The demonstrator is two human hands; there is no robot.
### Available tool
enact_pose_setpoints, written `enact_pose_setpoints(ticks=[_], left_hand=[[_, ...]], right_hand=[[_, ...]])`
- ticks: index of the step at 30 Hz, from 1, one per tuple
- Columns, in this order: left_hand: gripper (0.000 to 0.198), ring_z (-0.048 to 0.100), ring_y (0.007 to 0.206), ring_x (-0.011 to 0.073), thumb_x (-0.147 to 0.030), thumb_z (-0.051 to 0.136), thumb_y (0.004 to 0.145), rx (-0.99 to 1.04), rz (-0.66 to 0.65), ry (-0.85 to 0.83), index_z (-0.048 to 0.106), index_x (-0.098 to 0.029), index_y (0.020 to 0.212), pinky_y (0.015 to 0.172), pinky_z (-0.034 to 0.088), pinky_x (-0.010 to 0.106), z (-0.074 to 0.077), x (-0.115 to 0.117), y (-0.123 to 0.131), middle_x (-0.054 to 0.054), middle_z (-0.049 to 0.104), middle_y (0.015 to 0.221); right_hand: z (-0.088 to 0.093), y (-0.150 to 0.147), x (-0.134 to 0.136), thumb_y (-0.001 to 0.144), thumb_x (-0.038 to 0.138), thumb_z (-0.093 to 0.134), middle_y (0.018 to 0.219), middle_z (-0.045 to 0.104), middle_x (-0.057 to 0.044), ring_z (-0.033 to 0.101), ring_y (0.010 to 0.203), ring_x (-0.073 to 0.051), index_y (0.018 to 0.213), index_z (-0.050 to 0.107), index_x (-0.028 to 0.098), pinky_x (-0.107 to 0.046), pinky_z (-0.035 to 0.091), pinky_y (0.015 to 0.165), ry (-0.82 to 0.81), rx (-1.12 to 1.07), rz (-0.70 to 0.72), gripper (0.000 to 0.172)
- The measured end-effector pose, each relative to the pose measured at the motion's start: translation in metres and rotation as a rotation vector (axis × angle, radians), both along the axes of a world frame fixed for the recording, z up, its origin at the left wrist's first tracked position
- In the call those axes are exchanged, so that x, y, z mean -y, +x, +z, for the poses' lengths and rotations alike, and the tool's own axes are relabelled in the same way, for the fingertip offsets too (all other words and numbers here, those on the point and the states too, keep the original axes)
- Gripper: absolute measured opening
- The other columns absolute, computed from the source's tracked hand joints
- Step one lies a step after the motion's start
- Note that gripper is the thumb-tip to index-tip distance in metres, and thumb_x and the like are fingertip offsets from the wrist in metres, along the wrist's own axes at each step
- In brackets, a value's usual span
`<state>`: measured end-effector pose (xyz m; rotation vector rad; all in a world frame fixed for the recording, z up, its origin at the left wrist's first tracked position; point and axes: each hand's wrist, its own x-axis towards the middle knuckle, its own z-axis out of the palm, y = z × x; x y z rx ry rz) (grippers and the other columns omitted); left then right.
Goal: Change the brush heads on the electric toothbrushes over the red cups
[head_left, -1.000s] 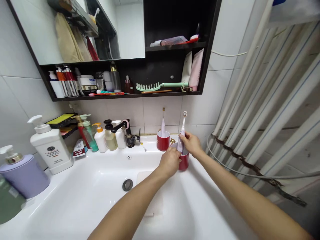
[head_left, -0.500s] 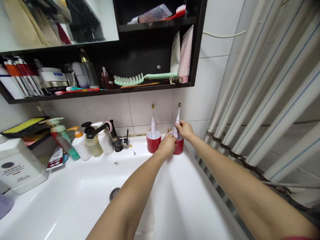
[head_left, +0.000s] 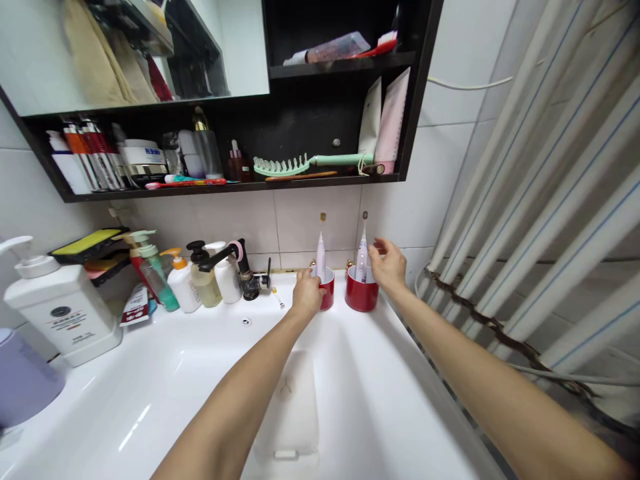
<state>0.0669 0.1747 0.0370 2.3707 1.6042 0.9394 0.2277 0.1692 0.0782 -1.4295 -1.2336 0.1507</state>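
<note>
Two red cups stand side by side at the back right of the washbasin (head_left: 165, 393). In the left red cup (head_left: 328, 295) an electric toothbrush (head_left: 321, 257) stands upright, pale pink. My left hand (head_left: 307, 293) is closed round this cup's left side, covering much of it. The right red cup (head_left: 361, 297) holds a second electric toothbrush (head_left: 362, 257), whitish with a patterned handle, head up. Just right of that brush is my right hand (head_left: 389, 263), its fingers loosely curled and apart, with nothing held in them.
A black faucet (head_left: 245, 270) and several pump bottles (head_left: 205, 280) line the back rim. A small brush head (head_left: 278, 298) lies beside the faucet. Overhead hangs a dark shelf (head_left: 230, 189) with a green hairbrush (head_left: 283, 165). White pipes (head_left: 480, 200) run along the right.
Both hands have left the patterned toothbrush, which now stands in the right cup. My left hand has shifted left onto the other cup; my right hand has drawn slightly rightward. The view has shifted left.
</note>
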Motion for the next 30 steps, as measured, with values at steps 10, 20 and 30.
enact_pose_setpoints(ticks=[10, 20, 30], left_hand=[[0.007, 0.029, 0.103, 0.0198, -0.012, 0.051, 0.056, 0.074, -0.106, -0.043, 0.054, -0.014, 0.062, 0.084, 0.028, 0.032, -0.040, 0.105, -0.059, 0.007, 0.039, 0.109], [0.008, 0.031, 0.103, 0.0209, -0.010, 0.047, 0.056, 0.149, -0.073, -0.160, 0.054, -0.013, 0.059, 0.082, 0.030, 0.032, -0.060, 0.142, -0.092, 0.009, 0.040, 0.106], [0.028, 0.035, 0.099, 0.0189, -0.016, 0.047, 0.060, 0.477, -0.155, -0.106, 0.049, -0.018, 0.088, 0.084, 0.026, 0.035, -0.035, 0.146, -0.096, 0.007, 0.043, 0.104]], right_hand=[[-0.055, -0.103, 0.055, 0.056, 0.031, 0.050, 0.057, 0.059, -0.003, 0.052, 0.052, -0.014, 0.065, 0.057, 0.014, -0.025, 0.039, 0.049, -0.254, -0.102, 0.444, 0.020], [-0.044, -0.128, 0.091, 0.059, 0.030, 0.048, 0.065, 0.054, -0.002, 0.048, 0.060, -0.013, 0.072, 0.051, 0.015, -0.025, 0.038, 0.057, -0.177, -0.236, 0.451, 0.021], [-0.017, -0.104, 0.127, 0.060, 0.037, 0.048, 0.058, 0.047, 0.002, 0.041, 0.052, -0.009, 0.070, 0.048, 0.015, -0.021, 0.036, 0.047, -0.112, -0.383, 0.450, 0.023]])
